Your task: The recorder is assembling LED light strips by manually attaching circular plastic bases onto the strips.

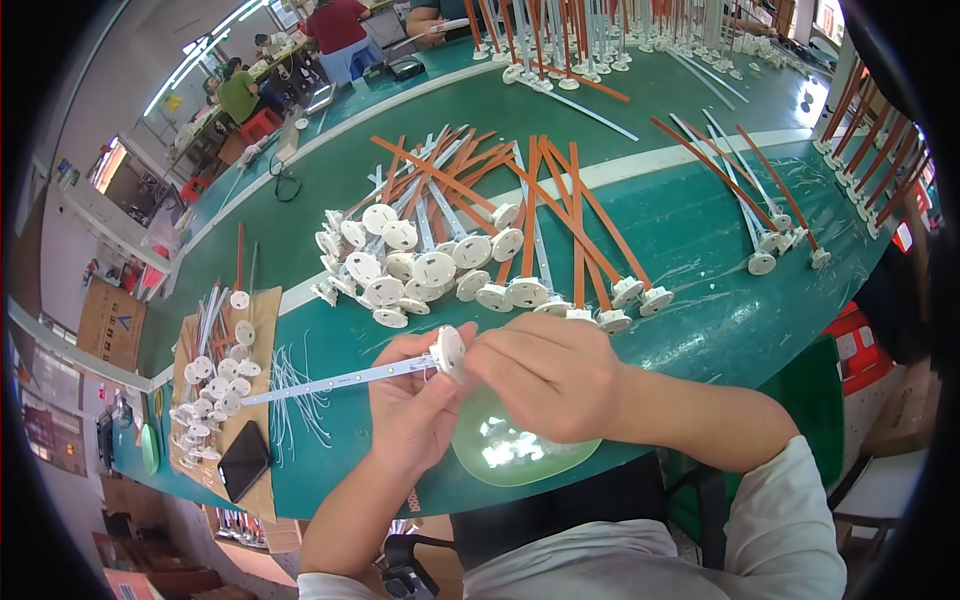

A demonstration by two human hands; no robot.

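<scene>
My left hand (408,420) grips an LED light strip (340,382) by its end, near the white round cap (451,352) fixed there. The pale strip points left, with small yellowish LEDs along it. My right hand (555,380) is closed, its fingertips pinched together against the cap's outer face; whatever they hold is hidden. Below both hands sits a light green bowl (582,458) containing small shiny pieces. Just beyond, a heap of strips with white caps (434,269) lies on the green table, some showing orange backs.
At left, more capped strips (205,390) lie on cardboard (262,345) beside a black phone (243,460). Loose white wires (298,400) are near it. Several strips (762,240) lie at right. Upright strips (570,45) stand at the back. Other people (340,30) are farther off.
</scene>
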